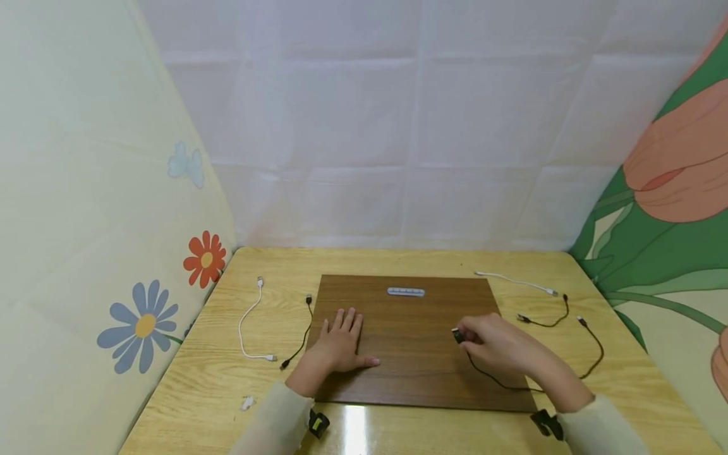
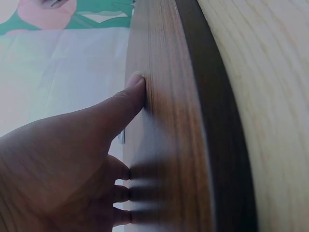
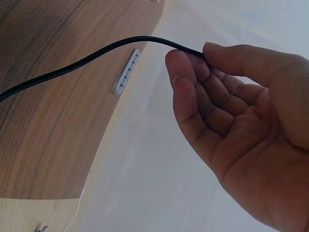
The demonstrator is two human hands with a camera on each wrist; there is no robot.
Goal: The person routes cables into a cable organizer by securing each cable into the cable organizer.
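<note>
My right hand [image 1: 496,341] is above the right part of a dark brown wooden board [image 1: 409,373]. Its thumb and fingers pinch a black USB cable [image 1: 500,383] close to the plug [image 1: 457,335]. From there the cable droops over the board's right edge, its other end lying on the table. In the right wrist view the cord [image 3: 104,50] leads away from the fingertips, while the plug is hidden. With fingers spread, my left hand [image 1: 340,347] rests on the board's left side. A small grey strip with several slots [image 1: 406,292] lies near the board's far edge.
Left of the board lie a white cable [image 1: 242,325], a short black cable [image 1: 308,332] and a small white piece [image 1: 247,402]. On the right are another white cable [image 1: 514,282] and a short black one [image 1: 552,325]. A white cloth [image 1: 352,126] hangs behind the table.
</note>
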